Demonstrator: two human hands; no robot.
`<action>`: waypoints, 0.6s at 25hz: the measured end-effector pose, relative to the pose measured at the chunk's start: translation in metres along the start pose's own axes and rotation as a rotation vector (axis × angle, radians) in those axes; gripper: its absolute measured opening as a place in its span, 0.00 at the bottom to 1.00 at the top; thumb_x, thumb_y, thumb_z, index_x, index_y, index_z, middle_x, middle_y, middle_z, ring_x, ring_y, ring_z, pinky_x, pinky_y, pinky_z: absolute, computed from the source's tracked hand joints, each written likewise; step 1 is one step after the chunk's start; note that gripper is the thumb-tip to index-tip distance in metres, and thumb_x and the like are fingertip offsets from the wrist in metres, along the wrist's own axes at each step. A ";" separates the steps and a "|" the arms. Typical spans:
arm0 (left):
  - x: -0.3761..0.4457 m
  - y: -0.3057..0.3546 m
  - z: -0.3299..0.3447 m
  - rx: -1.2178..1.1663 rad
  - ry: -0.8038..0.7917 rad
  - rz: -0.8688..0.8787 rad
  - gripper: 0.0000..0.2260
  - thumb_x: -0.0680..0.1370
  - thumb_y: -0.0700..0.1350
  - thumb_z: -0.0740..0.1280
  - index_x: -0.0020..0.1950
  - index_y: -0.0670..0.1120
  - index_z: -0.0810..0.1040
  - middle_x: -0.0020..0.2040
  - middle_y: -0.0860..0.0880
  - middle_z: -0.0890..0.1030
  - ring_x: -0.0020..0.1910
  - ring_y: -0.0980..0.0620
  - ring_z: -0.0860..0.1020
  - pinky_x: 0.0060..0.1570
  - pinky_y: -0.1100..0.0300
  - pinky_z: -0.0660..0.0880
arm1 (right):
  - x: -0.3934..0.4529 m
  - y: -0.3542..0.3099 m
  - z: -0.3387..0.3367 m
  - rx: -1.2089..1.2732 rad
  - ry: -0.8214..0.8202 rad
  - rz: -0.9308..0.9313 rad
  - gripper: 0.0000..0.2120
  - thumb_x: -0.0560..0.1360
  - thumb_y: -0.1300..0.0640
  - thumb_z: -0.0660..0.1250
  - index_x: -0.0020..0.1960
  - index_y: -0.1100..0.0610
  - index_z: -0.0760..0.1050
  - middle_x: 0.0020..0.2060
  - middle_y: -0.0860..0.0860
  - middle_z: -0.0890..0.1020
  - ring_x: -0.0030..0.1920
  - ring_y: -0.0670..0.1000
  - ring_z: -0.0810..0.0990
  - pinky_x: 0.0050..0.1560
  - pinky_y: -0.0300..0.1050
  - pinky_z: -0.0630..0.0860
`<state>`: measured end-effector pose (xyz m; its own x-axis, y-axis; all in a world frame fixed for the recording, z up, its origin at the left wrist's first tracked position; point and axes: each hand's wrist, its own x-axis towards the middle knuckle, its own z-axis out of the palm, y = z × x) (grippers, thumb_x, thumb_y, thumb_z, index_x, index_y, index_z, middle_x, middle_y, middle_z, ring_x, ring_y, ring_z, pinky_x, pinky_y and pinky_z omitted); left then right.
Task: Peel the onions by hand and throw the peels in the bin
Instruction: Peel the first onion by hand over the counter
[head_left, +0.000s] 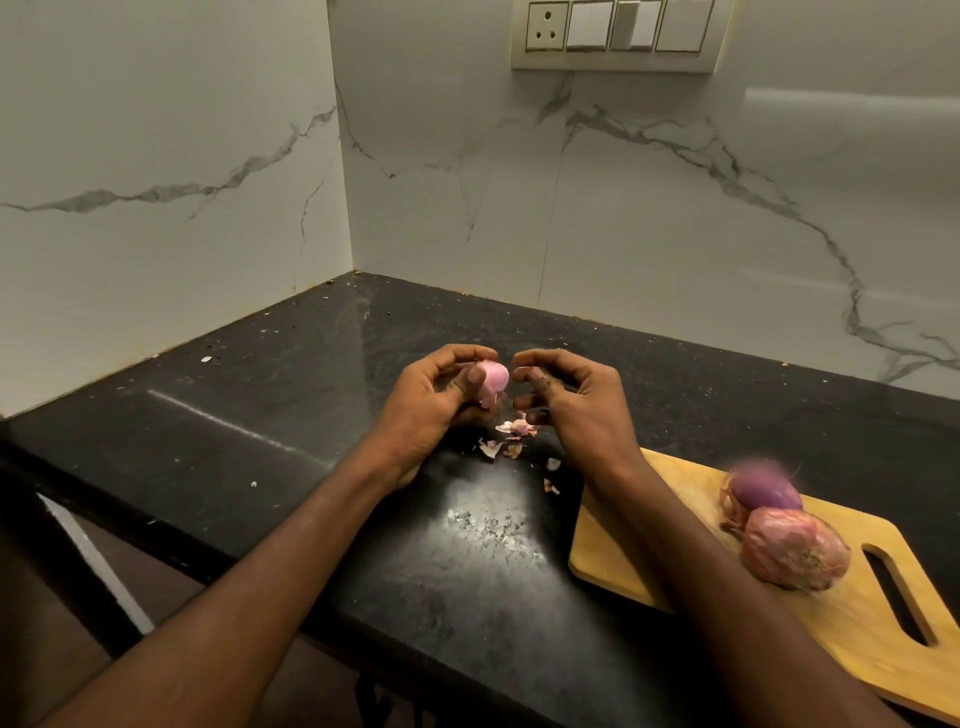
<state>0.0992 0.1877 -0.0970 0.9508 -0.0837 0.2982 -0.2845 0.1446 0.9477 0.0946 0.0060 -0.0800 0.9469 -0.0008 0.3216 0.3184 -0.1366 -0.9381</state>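
My left hand (434, 400) grips a small pale pink onion (493, 378) above the black counter, with a strip of skin hanging from its underside. My right hand (566, 395) is just to the right of it, fingers curled, a small gap from the onion; whether it holds a bit of peel is unclear. Loose peel scraps (511, 436) lie on the counter under both hands. On the wooden cutting board (857, 644) at the right lie a partly peeled purple onion (766, 491) and an unpeeled onion (795, 553). No bin is in view.
The black stone counter (363, 415) runs into a corner of white marble walls. A switch and socket panel (618, 34) is on the back wall. The counter's front edge runs diagonally at the lower left, with the floor below.
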 end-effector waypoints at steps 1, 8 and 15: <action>0.001 -0.001 -0.002 -0.004 -0.015 0.001 0.10 0.81 0.39 0.68 0.62 0.42 0.82 0.60 0.42 0.83 0.54 0.47 0.84 0.52 0.54 0.84 | 0.000 0.000 0.001 0.013 0.003 0.019 0.10 0.82 0.63 0.68 0.59 0.55 0.84 0.49 0.52 0.87 0.46 0.57 0.87 0.43 0.51 0.86; 0.001 -0.001 -0.008 -0.008 -0.107 -0.030 0.18 0.76 0.39 0.75 0.66 0.43 0.80 0.64 0.41 0.81 0.64 0.42 0.82 0.61 0.44 0.81 | -0.001 0.003 0.004 -0.102 0.011 -0.058 0.11 0.77 0.58 0.75 0.59 0.54 0.85 0.51 0.48 0.88 0.52 0.47 0.87 0.56 0.52 0.85; -0.002 0.003 -0.008 -0.030 -0.099 -0.041 0.23 0.71 0.37 0.78 0.65 0.43 0.79 0.64 0.41 0.80 0.60 0.43 0.84 0.61 0.47 0.81 | -0.005 0.000 0.006 -0.184 0.033 -0.129 0.13 0.76 0.58 0.76 0.60 0.55 0.85 0.52 0.48 0.88 0.52 0.43 0.86 0.55 0.45 0.84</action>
<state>0.0976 0.1960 -0.0954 0.9444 -0.1872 0.2703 -0.2403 0.1681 0.9560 0.0905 0.0115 -0.0821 0.8960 -0.0040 0.4440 0.4202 -0.3160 -0.8507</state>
